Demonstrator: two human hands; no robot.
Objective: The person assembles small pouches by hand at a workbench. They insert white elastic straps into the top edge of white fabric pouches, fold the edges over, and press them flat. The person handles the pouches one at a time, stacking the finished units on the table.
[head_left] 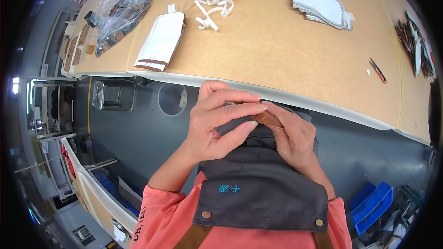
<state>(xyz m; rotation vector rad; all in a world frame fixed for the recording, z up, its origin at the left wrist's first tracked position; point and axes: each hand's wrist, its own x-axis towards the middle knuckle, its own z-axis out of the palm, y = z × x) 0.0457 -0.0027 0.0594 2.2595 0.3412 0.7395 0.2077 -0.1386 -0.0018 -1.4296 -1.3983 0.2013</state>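
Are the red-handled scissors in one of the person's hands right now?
No, the red-handled scissors lie on the tan table, far from both hands, which pinch a small brown piece.

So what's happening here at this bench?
A person in a dark apron holds a small brown piece up close between both hands, the left hand pinching it from above and the right hand from the side. On the tan worktable beyond lie stacks of white flat pieces, a tangle of white strips and red-handled snips, untouched.
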